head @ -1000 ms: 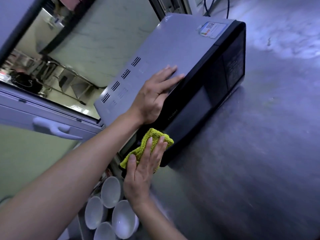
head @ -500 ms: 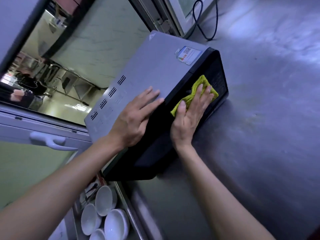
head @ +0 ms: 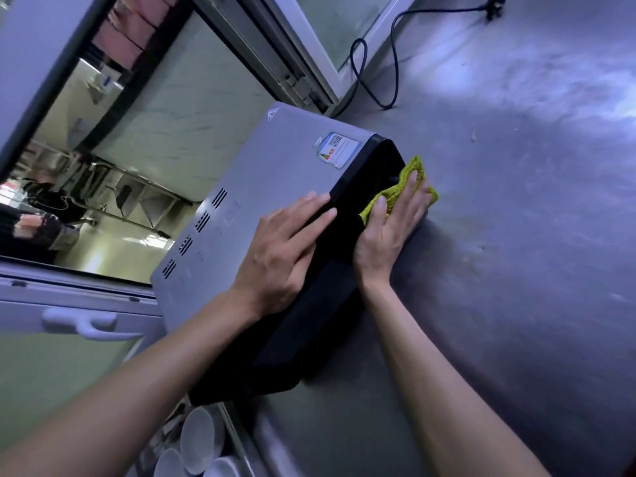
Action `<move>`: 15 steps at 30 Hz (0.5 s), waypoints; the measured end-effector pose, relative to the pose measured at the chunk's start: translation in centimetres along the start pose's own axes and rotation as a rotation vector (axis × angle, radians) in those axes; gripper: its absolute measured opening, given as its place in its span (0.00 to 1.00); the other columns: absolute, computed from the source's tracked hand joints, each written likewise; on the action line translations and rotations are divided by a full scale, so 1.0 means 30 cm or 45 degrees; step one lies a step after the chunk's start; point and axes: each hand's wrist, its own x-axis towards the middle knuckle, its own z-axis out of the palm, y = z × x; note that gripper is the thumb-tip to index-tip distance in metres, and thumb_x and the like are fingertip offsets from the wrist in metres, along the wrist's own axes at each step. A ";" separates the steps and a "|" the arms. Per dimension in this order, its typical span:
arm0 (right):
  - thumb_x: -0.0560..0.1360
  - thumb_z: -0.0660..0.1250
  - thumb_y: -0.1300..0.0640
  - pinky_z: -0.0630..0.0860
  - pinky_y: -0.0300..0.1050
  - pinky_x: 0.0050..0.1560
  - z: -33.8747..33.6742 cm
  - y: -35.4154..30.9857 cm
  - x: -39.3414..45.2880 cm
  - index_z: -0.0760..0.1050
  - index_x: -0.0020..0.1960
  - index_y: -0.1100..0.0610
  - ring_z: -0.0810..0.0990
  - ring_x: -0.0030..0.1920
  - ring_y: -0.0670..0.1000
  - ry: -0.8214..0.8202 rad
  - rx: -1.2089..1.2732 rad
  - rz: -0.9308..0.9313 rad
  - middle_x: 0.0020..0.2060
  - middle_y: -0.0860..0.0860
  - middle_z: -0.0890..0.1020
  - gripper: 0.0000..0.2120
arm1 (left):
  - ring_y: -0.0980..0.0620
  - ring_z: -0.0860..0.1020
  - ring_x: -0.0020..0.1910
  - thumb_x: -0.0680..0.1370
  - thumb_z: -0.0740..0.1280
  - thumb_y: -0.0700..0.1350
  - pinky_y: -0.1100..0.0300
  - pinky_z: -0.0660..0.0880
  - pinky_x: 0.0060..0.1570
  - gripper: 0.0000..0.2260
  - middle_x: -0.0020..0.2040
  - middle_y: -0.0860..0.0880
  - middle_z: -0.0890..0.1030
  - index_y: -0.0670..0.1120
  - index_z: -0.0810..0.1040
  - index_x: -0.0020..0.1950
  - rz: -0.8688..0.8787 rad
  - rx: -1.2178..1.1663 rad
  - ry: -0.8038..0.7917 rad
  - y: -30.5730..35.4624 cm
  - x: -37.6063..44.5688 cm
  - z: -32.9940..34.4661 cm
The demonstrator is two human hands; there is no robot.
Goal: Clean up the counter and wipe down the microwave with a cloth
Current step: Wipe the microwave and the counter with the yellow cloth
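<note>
Both forearms are bare, no sleeves, and the left hand (head: 282, 249) and right hand (head: 389, 232) are ungloved.

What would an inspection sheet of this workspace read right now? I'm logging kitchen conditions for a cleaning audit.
Surface: grey metal counter, dull and smudged, with small specks.
Job's things: microwave stands on the counter, grey top, black front; yellow-green cloth lies against the far end of its front.
Clutter: white bowls stacked below the counter's near edge.
Hands: left hand rests flat on the microwave's top edge; right hand presses the cloth with straight fingers.
Cables: black power cord loops loose on the counter behind the microwave; its plug lies on the counter, unplugged.
Surroundings: window frame with white handle; a room with metal tables shows in the pane.
</note>
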 end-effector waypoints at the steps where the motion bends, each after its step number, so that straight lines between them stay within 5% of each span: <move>1: 0.82 0.51 0.48 0.38 0.42 0.77 0.003 0.008 -0.037 0.53 0.80 0.57 0.44 0.80 0.57 -0.012 -0.005 -0.003 0.80 0.57 0.50 0.29 | 0.47 0.66 0.75 0.79 0.59 0.35 0.44 0.67 0.67 0.21 0.75 0.45 0.69 0.41 0.72 0.72 0.000 -0.006 0.005 -0.001 0.000 0.002; 9: 0.82 0.53 0.50 0.45 0.57 0.79 0.046 0.036 -0.505 0.53 0.80 0.56 0.42 0.80 0.56 -0.128 0.007 0.008 0.80 0.57 0.49 0.28 | 0.51 0.67 0.74 0.78 0.61 0.34 0.53 0.66 0.66 0.21 0.74 0.47 0.70 0.43 0.74 0.71 -0.033 -0.018 0.065 -0.002 -0.006 0.015; 15: 0.82 0.54 0.52 0.45 0.61 0.77 0.069 0.070 -0.878 0.44 0.81 0.46 0.41 0.80 0.59 -0.280 -0.001 0.007 0.81 0.55 0.44 0.31 | 0.52 0.67 0.74 0.78 0.61 0.35 0.56 0.64 0.67 0.22 0.74 0.49 0.71 0.45 0.74 0.71 -0.044 -0.033 0.085 -0.004 -0.012 0.024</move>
